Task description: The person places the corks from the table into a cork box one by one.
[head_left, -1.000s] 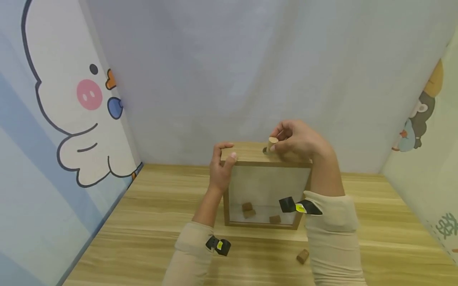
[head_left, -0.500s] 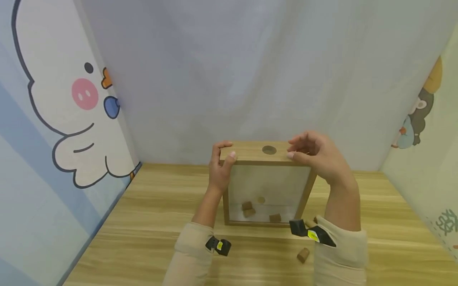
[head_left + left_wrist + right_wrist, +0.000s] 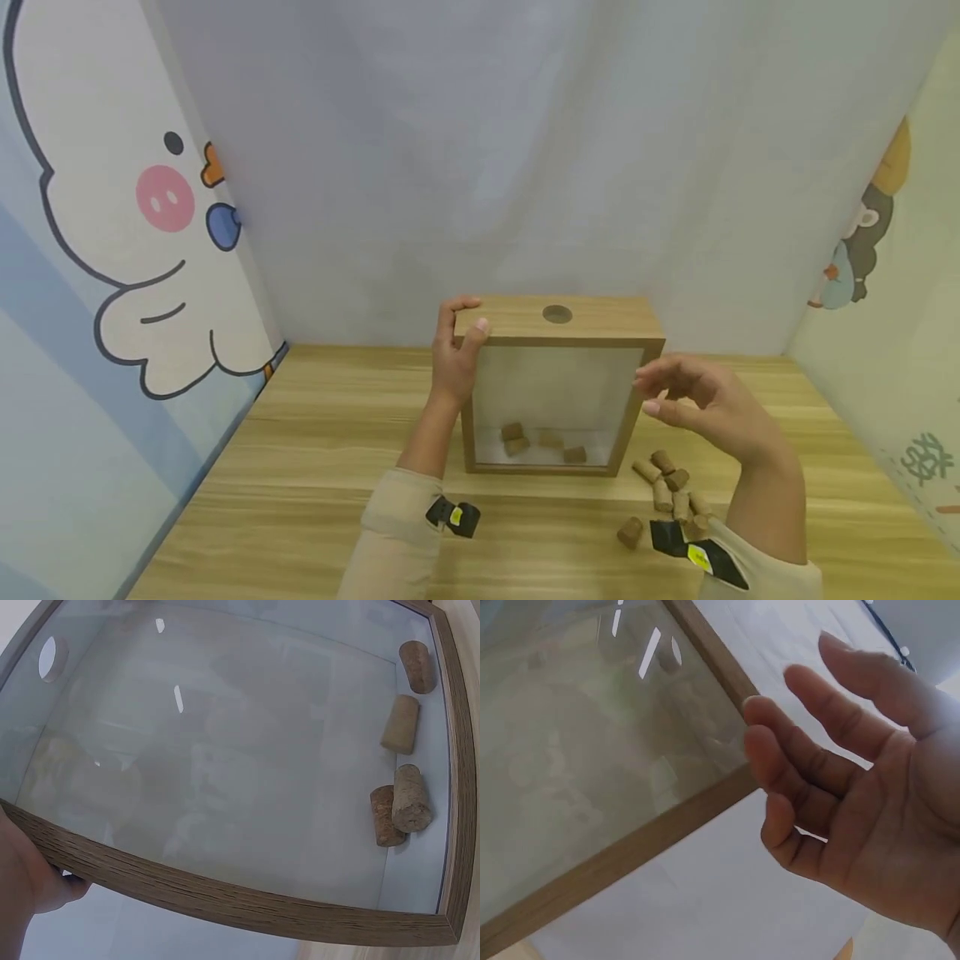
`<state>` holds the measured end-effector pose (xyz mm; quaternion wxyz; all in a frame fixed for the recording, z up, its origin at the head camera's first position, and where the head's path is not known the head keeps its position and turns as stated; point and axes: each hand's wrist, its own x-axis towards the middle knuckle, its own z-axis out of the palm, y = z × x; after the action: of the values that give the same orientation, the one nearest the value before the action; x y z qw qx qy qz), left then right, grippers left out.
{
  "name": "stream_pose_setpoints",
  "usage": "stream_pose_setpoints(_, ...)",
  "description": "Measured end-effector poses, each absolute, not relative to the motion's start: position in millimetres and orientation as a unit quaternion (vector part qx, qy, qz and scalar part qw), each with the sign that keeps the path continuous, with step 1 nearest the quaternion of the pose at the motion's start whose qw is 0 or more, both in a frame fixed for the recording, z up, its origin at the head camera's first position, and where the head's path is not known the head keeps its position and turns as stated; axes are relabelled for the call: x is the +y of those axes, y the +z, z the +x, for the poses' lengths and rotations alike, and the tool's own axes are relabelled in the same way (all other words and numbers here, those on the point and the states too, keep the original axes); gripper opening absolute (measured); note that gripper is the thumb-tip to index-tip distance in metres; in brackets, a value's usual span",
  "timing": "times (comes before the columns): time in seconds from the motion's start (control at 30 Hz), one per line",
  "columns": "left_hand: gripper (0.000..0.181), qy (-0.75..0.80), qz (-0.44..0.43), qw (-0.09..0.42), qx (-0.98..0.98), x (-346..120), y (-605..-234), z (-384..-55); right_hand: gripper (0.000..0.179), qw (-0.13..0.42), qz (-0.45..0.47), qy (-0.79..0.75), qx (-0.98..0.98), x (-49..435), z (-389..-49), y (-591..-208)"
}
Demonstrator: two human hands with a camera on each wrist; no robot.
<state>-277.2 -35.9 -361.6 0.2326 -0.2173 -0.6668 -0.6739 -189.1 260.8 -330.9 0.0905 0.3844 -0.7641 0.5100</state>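
Note:
A shallow wooden box [image 3: 510,321] with a clear front and a round hole [image 3: 557,314] in its top stands upright on the table. My left hand [image 3: 456,354] grips its upper left corner, thumb in front and fingers over the top. Several corks lie on the box floor, one cork [image 3: 402,724] near the middle and a paired cork [image 3: 411,799] leaning on another in the left wrist view. To the right of the box, my right hand [image 3: 708,404] hangs in the air, fingers loosely bent and holding nothing.
A pile of several corks [image 3: 662,496] lies on the table right of the box, partly covered by the right wrist strap. A single cork [image 3: 630,532] sits left of the pile. Behind the wooden table [image 3: 337,417] hangs a pale curtain [image 3: 420,167]; printed panels flank both sides.
My right hand let a cork go through the top hole, and it now lies inside the box. That hand then moved right and down. My left hand keeps its grip.

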Motion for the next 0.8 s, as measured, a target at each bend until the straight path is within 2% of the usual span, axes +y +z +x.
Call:
stream_pose_setpoints(0.17,0.043,-0.675,-0.222,0.227,-0.666,-36.6,-359.4,-275.2,0.033,-0.026,0.329,0.505,-0.797,276.3,-183.9,-357.7)
stream_pose_setpoints(0.47,0.043,-0.668,-0.208,0.248,-0.671,-35.0,-366.0,-282.9,0.036,-0.167,0.251,0.500,-0.812,286.5,-191.2,-406.0)
stream_pose_setpoints(0.67,0.043,-0.665,-0.213,0.250,-0.670,-34.9,-367.0,-284.4,0.038,-0.222,0.219,0.508,-0.803,281.7,-195.1,-435.9)
stream_pose_setpoints(0.8,0.042,-0.668,-0.218,0.248,-0.667,-34.3,-367.2,-284.2,0.039,-0.229,0.191,0.489,-0.820,276.5,-193.7,-447.3)
